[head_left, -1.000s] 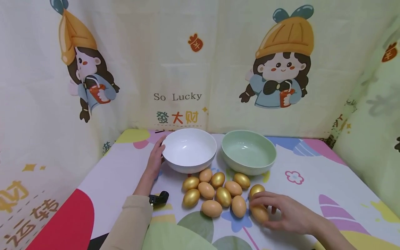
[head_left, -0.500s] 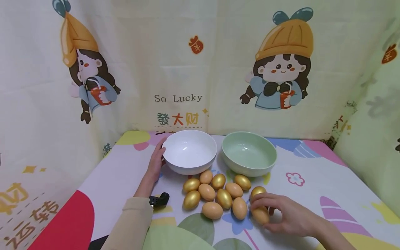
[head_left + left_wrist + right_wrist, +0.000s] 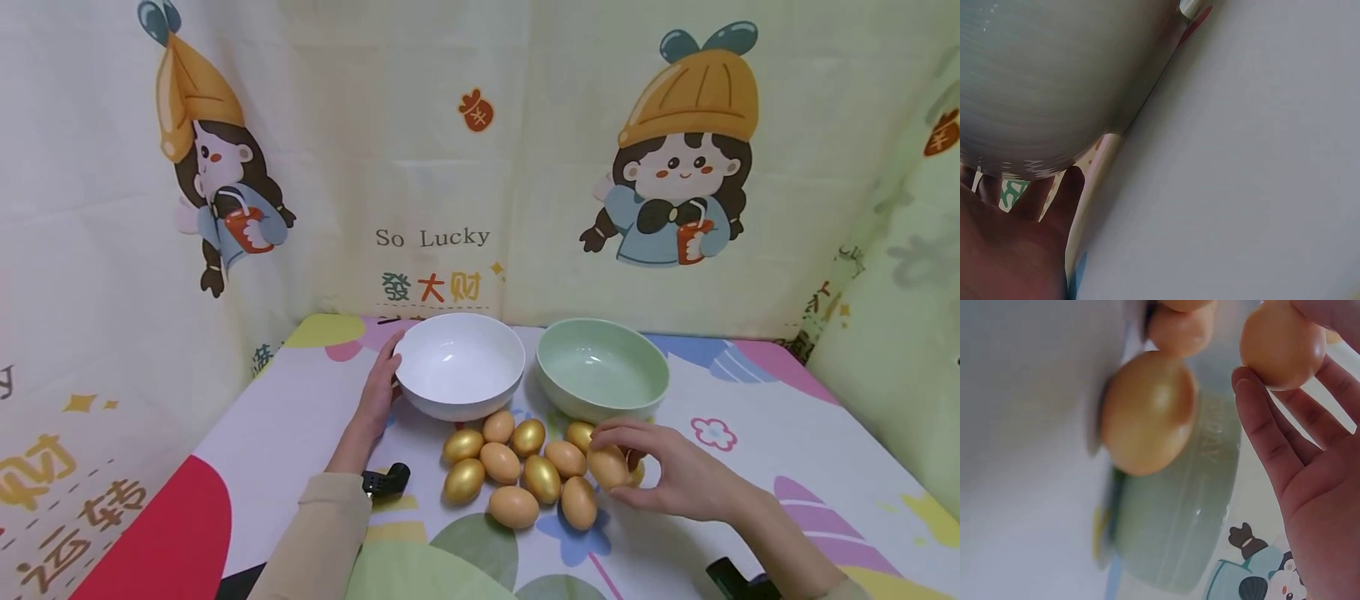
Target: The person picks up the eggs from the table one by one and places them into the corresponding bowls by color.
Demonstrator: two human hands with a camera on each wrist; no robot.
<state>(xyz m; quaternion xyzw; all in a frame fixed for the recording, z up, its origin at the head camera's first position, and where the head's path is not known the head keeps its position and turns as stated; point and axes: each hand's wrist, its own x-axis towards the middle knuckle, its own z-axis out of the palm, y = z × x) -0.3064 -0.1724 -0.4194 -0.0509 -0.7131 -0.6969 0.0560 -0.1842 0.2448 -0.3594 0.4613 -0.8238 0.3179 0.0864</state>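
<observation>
My right hand (image 3: pixel 678 471) pinches a brown egg (image 3: pixel 607 468) between thumb and fingertips, raised over the table; the right wrist view shows this egg (image 3: pixel 1282 344) off the surface. Partly hidden behind it in the head view is a gold egg (image 3: pixel 637 475). My left hand (image 3: pixel 377 392) rests against the left outer side of a white bowl (image 3: pixel 459 367). In the left wrist view its extended fingers (image 3: pixel 1066 194) touch the bowl's wall. To the right stands a green bowl (image 3: pixel 602 371). Both bowls' visible insides hold nothing.
Several brown and gold eggs lie clustered in front of the bowls, among them a brown egg (image 3: pixel 513 507) nearest the front and a gold egg (image 3: pixel 463 481) at the left. A patterned cloth (image 3: pixel 720 500) covers the table. Printed curtains (image 3: pixel 555 167) stand behind and at both sides.
My right hand has lifted the brown egg off the table and moved it slightly away from me, towards the green bowl. The left hand stays at the white bowl.
</observation>
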